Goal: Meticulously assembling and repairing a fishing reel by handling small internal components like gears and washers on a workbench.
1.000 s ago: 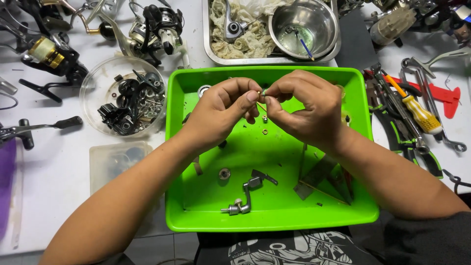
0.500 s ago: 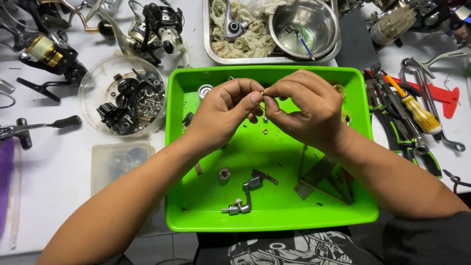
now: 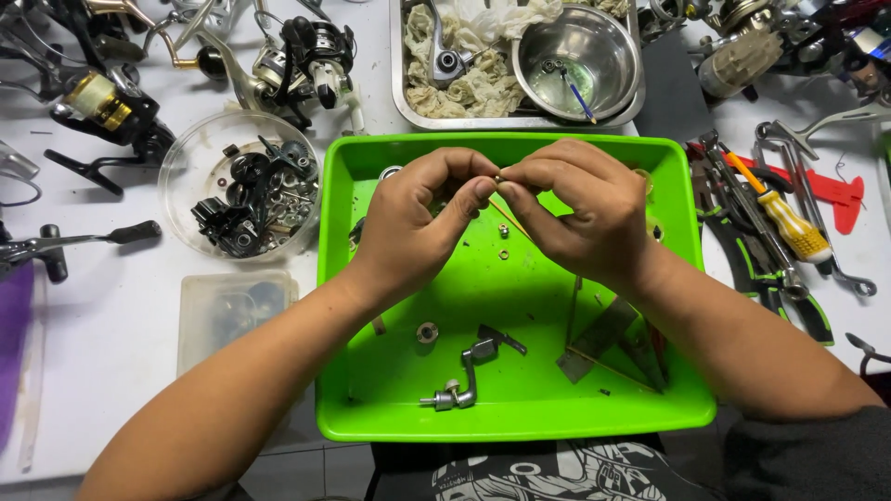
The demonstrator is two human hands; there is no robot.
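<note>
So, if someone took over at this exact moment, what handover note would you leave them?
Left hand and right hand: fingertips meet over the green tray, pinching a tiny metal part between them; too small to identify.
In the tray: a small crank handle, a washer-like ring, a nut and thin flat metal pieces.
Left of the tray: clear bowl of dark reel parts. Behind: steel bowl. Right: screwdriver.
Done: many loose parts lie sorted in tray and bowl. Left: the pinched part is still in hand, not set down.
</note>
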